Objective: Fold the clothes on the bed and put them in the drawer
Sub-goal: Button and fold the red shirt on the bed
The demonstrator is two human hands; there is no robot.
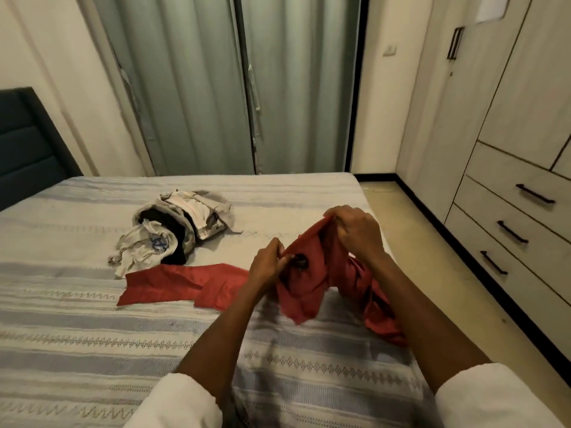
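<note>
Both hands held a red garment up over the near right part of the bed.

Nearest, two white sleeves [179, 403] framed bare forearms reaching forward. The left hand [266, 267] pinched the red garment [312, 273] at its upper edge, fingers curled into the cloth; the right hand [358, 231] gripped the same edge higher up, fingers clenched round a fold. The rest of the garment hung down and trailed left, flat on the striped bedspread [92, 335]. Farther off, a heap of pale and dark clothes [173, 230] lay near the middle of the bed, just beside the garment's far end. Beyond stood grey-green curtains [216, 88], and to the right a wardrobe with three closed drawers [522, 223].
</note>
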